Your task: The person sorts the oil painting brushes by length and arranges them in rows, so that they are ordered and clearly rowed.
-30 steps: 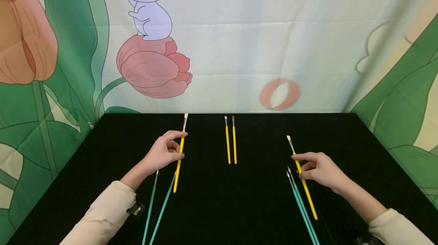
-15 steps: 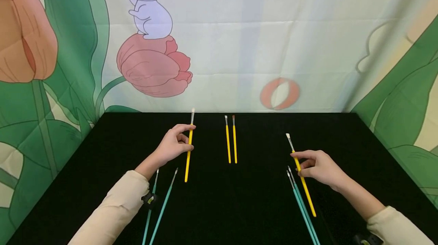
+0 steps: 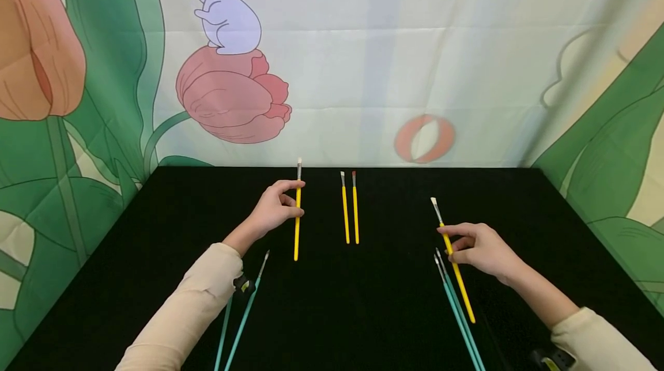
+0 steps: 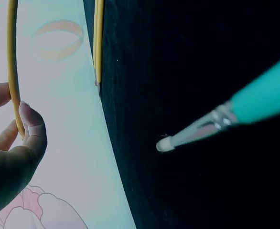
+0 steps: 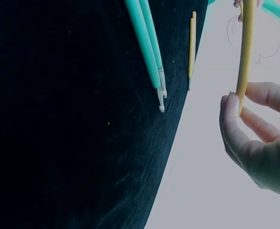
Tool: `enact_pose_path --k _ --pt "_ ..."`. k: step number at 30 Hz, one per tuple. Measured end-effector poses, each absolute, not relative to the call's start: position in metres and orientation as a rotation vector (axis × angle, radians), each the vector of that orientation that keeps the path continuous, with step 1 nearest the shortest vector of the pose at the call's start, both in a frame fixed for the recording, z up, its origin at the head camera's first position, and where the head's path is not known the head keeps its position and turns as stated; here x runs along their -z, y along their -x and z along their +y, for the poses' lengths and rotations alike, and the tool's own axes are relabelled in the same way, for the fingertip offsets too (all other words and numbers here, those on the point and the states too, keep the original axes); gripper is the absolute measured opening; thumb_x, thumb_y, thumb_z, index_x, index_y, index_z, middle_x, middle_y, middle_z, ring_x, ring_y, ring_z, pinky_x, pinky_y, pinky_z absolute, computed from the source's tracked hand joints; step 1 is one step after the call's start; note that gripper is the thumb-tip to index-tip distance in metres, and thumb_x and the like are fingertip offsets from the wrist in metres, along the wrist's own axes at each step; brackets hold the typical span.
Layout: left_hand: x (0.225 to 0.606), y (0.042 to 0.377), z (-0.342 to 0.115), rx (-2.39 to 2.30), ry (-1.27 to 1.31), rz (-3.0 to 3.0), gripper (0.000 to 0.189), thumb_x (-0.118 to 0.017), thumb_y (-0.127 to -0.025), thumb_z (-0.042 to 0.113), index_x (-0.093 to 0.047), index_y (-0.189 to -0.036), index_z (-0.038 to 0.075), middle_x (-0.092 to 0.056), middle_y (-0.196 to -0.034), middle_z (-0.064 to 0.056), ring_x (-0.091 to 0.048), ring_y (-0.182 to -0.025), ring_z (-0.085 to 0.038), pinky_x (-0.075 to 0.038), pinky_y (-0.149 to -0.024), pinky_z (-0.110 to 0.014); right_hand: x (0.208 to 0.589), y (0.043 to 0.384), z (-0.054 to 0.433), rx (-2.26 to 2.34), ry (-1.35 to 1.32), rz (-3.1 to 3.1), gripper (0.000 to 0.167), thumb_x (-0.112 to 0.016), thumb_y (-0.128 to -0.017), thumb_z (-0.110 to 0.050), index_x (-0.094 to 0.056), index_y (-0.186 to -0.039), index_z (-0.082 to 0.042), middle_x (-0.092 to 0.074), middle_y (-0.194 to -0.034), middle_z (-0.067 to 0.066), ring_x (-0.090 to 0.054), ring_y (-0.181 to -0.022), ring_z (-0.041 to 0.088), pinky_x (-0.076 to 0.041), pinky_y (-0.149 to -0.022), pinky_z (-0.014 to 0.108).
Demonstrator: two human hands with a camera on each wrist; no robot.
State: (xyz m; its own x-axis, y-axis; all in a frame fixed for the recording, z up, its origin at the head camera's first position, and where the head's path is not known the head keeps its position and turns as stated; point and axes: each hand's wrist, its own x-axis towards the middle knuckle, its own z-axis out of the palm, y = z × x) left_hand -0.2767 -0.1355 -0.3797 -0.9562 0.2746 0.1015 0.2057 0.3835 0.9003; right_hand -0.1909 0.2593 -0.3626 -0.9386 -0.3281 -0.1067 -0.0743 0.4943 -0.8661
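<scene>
My left hand pinches a yellow-handled paintbrush by its handle, bristles pointing away from me. That brush stands nearly straight up in the head view, left of two yellow paintbrushes lying side by side at the back. In the left wrist view thumb and fingers close on the yellow handle. My right hand pinches another yellow paintbrush, its white bristles tilted to the left. In the right wrist view that handle sits between thumb and fingers. Below it lie two teal paintbrushes.
Two more teal paintbrushes lie at the front left, one in plain sight and one partly under the left sleeve. A black cloth covers the table. Behind its far edge hangs a printed curtain.
My left hand has moved right and away from me with its paintbrush, which has turned more upright. The right hand and its brush have shifted slightly left and up in the view.
</scene>
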Motion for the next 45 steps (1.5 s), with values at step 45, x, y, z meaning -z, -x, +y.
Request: enact_pose_path --k 45 --pt "0.392 0.330 -0.090 -1.595 -0.316 2.500 0.054 -0.063 -0.079 -0.006 -0.046 -0.129 0.003 -0.038 -0.134 -0.016 -0.060 -0.083 -0.024 -0.051 -0.070 -0.030 0.365 0.203 0.249 1.420 0.330 2.473 0.051 -0.062 -0.076 0.005 -0.047 -0.125 0.008 -0.047 -0.115 0.029 -0.060 -0.085 0.026 -0.053 -0.072 0.039"
